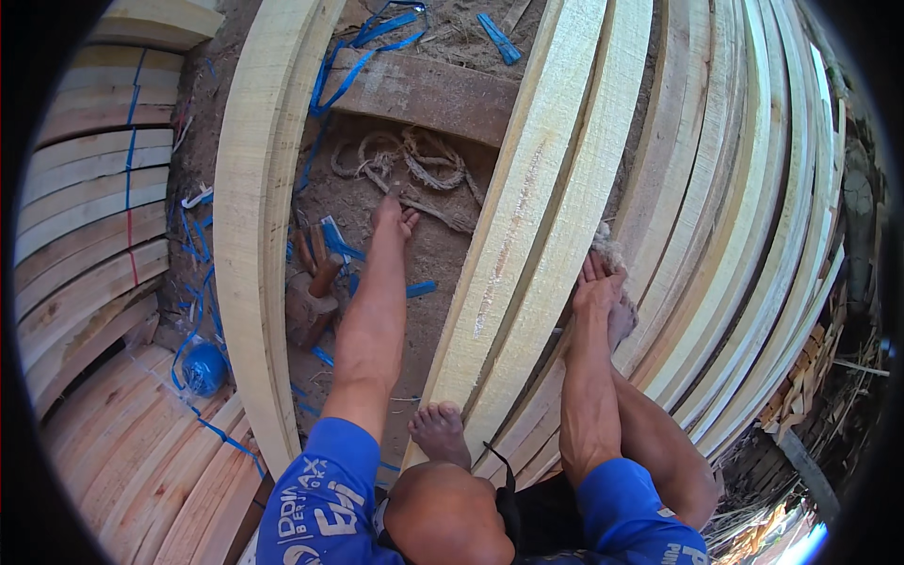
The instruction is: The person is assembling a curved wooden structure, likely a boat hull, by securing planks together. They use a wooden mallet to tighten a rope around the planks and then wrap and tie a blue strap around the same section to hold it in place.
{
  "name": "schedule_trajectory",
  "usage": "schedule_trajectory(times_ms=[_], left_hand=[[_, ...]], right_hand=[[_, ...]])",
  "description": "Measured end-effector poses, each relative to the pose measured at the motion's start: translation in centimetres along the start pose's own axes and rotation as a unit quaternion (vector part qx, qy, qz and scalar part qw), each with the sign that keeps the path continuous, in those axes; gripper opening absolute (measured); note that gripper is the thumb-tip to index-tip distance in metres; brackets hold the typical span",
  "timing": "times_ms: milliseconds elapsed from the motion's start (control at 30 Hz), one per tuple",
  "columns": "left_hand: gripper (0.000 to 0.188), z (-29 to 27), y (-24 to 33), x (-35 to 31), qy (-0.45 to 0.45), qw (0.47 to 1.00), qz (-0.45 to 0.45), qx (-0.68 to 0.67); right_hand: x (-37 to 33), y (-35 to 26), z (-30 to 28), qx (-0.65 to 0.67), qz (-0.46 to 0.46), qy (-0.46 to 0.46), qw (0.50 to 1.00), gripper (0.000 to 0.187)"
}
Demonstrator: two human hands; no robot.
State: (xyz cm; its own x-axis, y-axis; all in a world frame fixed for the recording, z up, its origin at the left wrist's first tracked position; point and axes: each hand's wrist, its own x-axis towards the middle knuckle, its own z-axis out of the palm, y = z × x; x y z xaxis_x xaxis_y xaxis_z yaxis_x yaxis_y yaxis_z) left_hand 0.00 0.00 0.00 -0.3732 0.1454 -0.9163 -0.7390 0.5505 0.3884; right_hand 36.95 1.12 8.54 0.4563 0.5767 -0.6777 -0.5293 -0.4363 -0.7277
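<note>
My left hand (394,217) reaches down to the dirt between the beams. Its fingers are apart beside a thick, worn rope (435,209), and I cannot tell if they touch it. The rope lies in loose loops in front of a short crosswise timber. My right hand (599,284) lies with fingers stretched along the right edge of a pair of pale wooden beams (541,202). Against its fingertips is a frayed, fluffy bundle of fibre (610,247), partly hidden by the hand. My left bare foot (440,431) presses on the near part of the paired beams.
Another pale beam (250,188) stands left of my left arm. Long planks (725,188) lie side by side on the right. Strapped timber stacks (94,188) fill the left. Blue strapping (353,80), a blue ball-shaped bundle (203,369) and a wooden block (311,306) lie around.
</note>
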Motion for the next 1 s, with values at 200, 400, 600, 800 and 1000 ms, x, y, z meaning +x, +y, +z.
schedule_trajectory(times_ms=[200, 400, 600, 800, 1000], left_hand=[[0.008, -0.7, 2.4, -1.0, -0.166, 0.931, -0.067, -0.319], [0.017, -11.2, 11.5, -3.3, -0.38, 0.855, 0.141, -0.324], [0.028, -12.7, 11.8, -10.4, -0.331, 0.91, 0.137, -0.21], [0.028, -9.8, 4.9, -7.7, -0.418, 0.905, 0.013, -0.078], [0.02, -15.9, 6.0, -6.6, -0.287, 0.947, 0.131, -0.066]], right_hand=[[2.6, -10.6, -5.9, 0.303, -0.044, -0.047, 0.951, 0.04], [1.7, -21.5, -7.6, 0.129, 0.016, 0.005, 0.992, 0.051], [6.6, -31.8, -17.5, 0.103, -0.052, 0.125, 0.985, 0.037], [10.5, -41.4, -35.6, 0.114, -0.06, 0.206, 0.97, 0.033], [5.0, -22.7, -18.0, -0.059, 0.093, 0.184, 0.977, 0.093]])
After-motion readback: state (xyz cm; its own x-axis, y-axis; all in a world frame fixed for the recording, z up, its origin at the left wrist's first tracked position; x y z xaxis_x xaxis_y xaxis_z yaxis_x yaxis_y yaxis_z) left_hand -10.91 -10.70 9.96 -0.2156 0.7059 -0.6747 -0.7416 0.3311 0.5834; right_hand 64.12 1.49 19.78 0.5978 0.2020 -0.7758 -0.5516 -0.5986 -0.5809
